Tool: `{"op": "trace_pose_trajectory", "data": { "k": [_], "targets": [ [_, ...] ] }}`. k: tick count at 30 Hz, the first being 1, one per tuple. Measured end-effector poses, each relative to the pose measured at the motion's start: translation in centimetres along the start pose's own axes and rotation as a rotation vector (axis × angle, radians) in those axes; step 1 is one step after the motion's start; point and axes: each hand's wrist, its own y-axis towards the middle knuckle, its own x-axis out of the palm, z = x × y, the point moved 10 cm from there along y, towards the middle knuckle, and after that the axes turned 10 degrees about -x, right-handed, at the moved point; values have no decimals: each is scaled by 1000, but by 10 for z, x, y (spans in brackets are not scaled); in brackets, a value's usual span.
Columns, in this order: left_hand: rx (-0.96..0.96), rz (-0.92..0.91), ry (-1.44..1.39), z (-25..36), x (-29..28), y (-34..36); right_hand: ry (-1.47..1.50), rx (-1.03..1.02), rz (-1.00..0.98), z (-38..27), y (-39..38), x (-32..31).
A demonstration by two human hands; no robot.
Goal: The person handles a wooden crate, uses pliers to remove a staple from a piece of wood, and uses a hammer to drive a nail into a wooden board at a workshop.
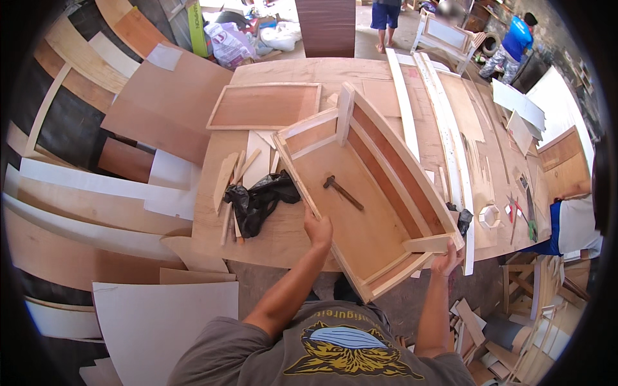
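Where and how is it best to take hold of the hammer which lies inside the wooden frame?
Probably by the free end of the handle, reaching down from above on the right-hand side. The hammer lies slanted, its head up and left, its handle pointing towards the right hand. The raised edges of the wooden frame would likely hinder a low sideways reach.

A broad tabletop of light brown plywood (281, 252) is being laden with woodwork. At the far left, a flat rectangular brown panel with a pale wooden border (265, 106) is being supported. Nearer, slim pale wooden strips (225, 177) are being partly overlapped by a crumpled black plastic bag (259, 202). Rightward, long narrow white boards (445, 122) and a small octagonal pale wooden ring (484, 219) are being carried.
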Motion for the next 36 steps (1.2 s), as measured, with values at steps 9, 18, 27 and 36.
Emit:
{"op": "trace_pose_trajectory", "data": {
  "k": [9, 18, 27, 36],
  "targets": [
    [80, 76, -25, 9, -17, -12, -53, 115, 23, 37, 35, 1],
    [385, 405, 988, 24, -181, 67, -1221, -315, 189, -65, -70, 113],
    [-71, -6, 820, -63, -246, 174, -884, -648, -974, 22, -271, 384],
    [245, 240, 531, 34, -279, 235, -944, -650, -1681, 203, -371, 452]
  ]
}}
